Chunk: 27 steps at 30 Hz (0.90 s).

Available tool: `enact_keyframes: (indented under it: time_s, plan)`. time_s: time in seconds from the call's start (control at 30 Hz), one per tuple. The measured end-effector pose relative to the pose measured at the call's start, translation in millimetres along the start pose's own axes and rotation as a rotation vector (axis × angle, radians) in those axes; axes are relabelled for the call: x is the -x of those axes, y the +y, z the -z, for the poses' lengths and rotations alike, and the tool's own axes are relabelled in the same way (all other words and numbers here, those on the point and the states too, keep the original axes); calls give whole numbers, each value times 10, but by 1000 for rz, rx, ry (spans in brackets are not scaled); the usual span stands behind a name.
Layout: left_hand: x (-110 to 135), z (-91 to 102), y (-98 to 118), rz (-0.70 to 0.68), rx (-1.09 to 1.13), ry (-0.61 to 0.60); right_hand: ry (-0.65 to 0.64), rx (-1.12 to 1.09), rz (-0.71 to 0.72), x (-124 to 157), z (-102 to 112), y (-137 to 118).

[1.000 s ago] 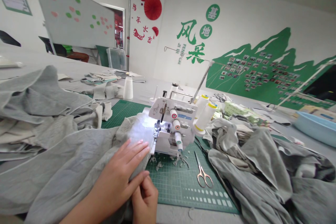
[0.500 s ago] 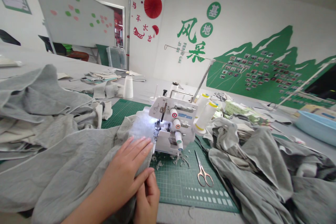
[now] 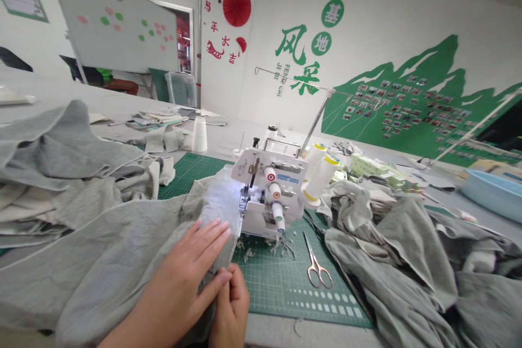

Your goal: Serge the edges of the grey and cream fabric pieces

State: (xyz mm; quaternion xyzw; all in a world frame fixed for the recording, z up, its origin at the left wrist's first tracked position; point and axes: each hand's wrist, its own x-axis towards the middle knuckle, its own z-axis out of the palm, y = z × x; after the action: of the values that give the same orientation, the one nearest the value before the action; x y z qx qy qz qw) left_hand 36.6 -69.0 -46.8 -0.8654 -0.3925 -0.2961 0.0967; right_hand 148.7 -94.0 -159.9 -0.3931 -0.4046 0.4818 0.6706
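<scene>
Both hands have eased slightly back from the overlock machine (image 3: 267, 196), which stands at one o'clock. The left hand (image 3: 179, 277) lies open on the grey jersey fabric (image 3: 122, 244); the right hand (image 3: 232, 307) curls closed, pinching its edge at six o'clock.

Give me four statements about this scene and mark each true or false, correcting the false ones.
The left hand rests on the grey fabric beside the overlock sewing machine. True.
The right hand grips the scissors. False: that hand is at the fabric; the scissors lie on the green cutting mat.
The machine stands on that mat. True.
A pale blue basin stands left of the machine. False: it stands to the machine's right.
</scene>
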Motion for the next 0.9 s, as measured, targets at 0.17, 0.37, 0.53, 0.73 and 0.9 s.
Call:
enact_keyframes:
  time_s: [0.17,0.37,0.53,0.73,0.9]
  plan:
    - [-72,-16,-3,16,26,-2,56,-1,7,5,-56,-65]
    - [-111,-47,-31,24,15,-29,108,4,-13,10,-153,-213]
    - [-145,-64,-45,33,11,-41,117,-22,-22,-1,-172,-249]
    - [-179,-93,-60,39,10,-29,88,-57,-14,-9,-184,-261]
    - [-227,-117,-72,43,8,-31,68,-37,4,-17,-154,-224]
